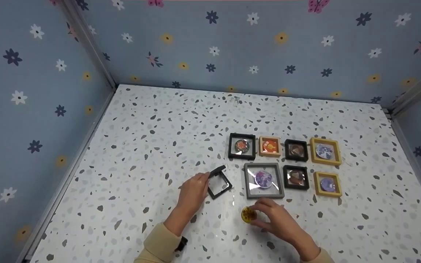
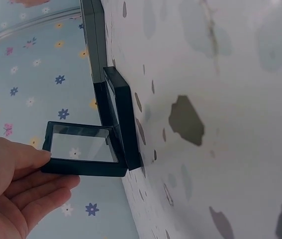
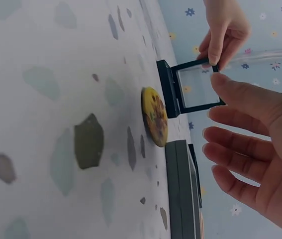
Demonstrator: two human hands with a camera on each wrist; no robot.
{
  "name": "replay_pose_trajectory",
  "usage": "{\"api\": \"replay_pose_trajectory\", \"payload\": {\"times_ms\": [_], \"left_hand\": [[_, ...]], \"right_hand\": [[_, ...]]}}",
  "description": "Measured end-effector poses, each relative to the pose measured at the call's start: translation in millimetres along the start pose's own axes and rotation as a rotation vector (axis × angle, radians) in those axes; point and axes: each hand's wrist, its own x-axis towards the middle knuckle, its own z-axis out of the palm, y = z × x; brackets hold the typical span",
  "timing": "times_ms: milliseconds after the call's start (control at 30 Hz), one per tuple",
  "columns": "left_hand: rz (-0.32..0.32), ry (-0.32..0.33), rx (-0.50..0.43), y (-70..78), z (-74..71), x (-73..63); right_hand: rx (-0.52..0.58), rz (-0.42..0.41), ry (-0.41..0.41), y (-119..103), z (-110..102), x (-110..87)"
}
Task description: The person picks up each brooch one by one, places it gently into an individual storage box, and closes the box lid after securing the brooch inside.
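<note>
My left hand [image 1: 194,193] pinches the raised half of a small black hinged display frame [image 1: 228,181] with clear film panes. In the left wrist view, thumb and fingers grip the raised half's edge [image 2: 86,168], while the other half lies on the table. Nothing shows between the two clear panes. A round yellow badge [image 1: 247,215] with a dark pattern lies flat on the table, right of the open frame. Around its right side is my right hand [image 1: 281,222]. The right wrist view shows its relaxed fingers [image 3: 240,144] apart from the badge [image 3: 154,117].
Beyond the badge stands a grey display frame [image 1: 246,182] with a purple badge. Several smaller frames, such as a black one [image 1: 230,147] and a yellow one [image 1: 325,162], lie in two rows at the right. Flower-patterned walls [image 1: 232,44] enclose the speckled table [image 1: 152,146].
</note>
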Motion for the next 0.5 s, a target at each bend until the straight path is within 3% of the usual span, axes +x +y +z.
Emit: {"api": "replay_pose_trajectory", "payload": {"times_ms": [133, 500], "left_hand": [[0.002, 0.000, -0.006, -0.2, -0.6, -0.4], [0.001, -0.001, -0.015, -0.8, 0.6, -0.7]], "right_hand": [[-0.026, 0.010, -0.079, -0.5, 3.0, -1.9], [-0.040, -0.015, -0.129, 1.9, 11.6, -4.3]]}}
